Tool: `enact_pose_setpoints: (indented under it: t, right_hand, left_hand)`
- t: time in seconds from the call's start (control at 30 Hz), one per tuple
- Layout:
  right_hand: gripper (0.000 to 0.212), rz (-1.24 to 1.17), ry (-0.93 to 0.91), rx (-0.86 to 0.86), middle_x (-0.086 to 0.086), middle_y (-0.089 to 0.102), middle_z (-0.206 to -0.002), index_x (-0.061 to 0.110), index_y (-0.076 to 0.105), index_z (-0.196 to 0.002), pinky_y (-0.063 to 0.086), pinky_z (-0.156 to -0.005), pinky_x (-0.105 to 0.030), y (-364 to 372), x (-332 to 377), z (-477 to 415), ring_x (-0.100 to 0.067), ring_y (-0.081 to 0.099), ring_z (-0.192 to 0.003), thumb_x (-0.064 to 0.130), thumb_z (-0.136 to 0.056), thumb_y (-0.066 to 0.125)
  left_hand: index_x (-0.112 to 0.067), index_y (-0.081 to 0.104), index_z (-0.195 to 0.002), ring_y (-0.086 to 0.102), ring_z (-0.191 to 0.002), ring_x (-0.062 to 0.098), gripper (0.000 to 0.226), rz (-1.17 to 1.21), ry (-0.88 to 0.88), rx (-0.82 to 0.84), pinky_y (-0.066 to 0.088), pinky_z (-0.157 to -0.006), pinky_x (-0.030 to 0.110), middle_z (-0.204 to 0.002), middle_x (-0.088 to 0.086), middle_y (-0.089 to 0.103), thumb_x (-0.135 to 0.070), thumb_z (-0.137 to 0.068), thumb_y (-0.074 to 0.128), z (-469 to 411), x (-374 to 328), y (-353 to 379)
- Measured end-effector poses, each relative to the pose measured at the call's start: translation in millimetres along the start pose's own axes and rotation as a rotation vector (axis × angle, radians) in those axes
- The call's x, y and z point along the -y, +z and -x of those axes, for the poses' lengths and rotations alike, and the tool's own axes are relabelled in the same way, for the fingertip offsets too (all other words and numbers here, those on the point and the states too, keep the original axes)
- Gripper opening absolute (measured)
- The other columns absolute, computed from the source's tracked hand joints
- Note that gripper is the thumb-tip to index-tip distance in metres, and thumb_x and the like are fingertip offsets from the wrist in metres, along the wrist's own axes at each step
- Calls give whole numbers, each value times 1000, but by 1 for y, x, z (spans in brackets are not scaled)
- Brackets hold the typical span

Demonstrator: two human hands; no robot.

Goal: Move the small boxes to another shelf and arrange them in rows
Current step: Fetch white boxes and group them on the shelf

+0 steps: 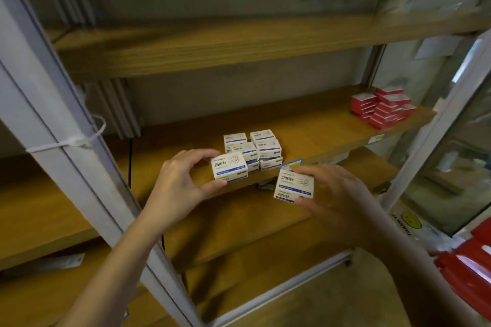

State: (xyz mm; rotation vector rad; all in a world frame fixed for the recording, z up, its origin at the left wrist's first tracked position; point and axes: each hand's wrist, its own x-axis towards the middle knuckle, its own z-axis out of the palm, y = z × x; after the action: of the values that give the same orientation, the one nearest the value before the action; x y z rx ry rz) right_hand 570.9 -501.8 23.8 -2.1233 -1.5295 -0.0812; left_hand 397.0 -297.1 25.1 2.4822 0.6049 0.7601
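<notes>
Several small white boxes with blue print (261, 147) are stacked near the front edge of the middle wooden shelf (318, 127). My left hand (178, 180) grips one white box (229, 167) between thumb and fingers at the shelf's front edge, beside the stack. My right hand (337, 194) holds a second white box (294, 185) slightly lower, in front of the shelf edge and over the shelf below (239, 223).
A pile of small red boxes (381, 107) sits at the right end of the middle shelf. A wooden shelf (212, 42) runs above. Grey metal uprights (66, 125) frame the rack on the left, another upright (435, 125) on the right. A red object (467, 271) lies low right.
</notes>
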Motion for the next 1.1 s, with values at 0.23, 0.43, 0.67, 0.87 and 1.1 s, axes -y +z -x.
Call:
enact_pose_setpoints:
  t: [0.23,0.43,0.67,0.87,1.1]
  right_hand:
    - [46,-73,-19,29,16,51,-114,29,46,-125,47,-84,-23,-16,-45,-84,0,47,-103,33,-81,61]
    - [44,-128,-24,102,14,54,-120,34,46,-123,45,-94,-39,3,-78,-139,-4,45,-113,38,-82,60]
    - [44,-168,-85,198,14,52,-121,35,45,-122,43,-95,-38,21,-98,-181,-4,43,-113,36,-82,61]
    - [43,-185,-162,314,14,51,-124,35,45,-122,43,-96,-41,36,-105,-199,-8,42,-119,36,-82,61]
    - [55,-232,-203,350,15,41,-135,36,38,-130,41,-100,-42,36,-117,-200,-9,37,-125,44,-80,60]
  left_hand:
    - [-27,51,-123,42,-118,8,52,-59,-115,-27,31,-90,20,-126,-6,54,-29,-75,71,-78,15,31]
    - [-24,50,-125,41,-123,14,55,-67,-238,14,39,-100,39,-129,-3,53,-28,-74,71,-107,28,45]
    - [-23,48,-126,40,-121,7,56,-4,-358,30,36,-101,33,-129,-5,52,-26,-76,71,-114,33,56]
    - [-24,40,-133,35,-120,-1,67,45,-429,-37,32,-98,23,-126,-19,42,-35,-73,70,-105,26,60]
    - [-26,44,-128,40,-114,-5,56,58,-498,-147,34,-93,19,-123,-21,45,-33,-77,65,-82,14,62]
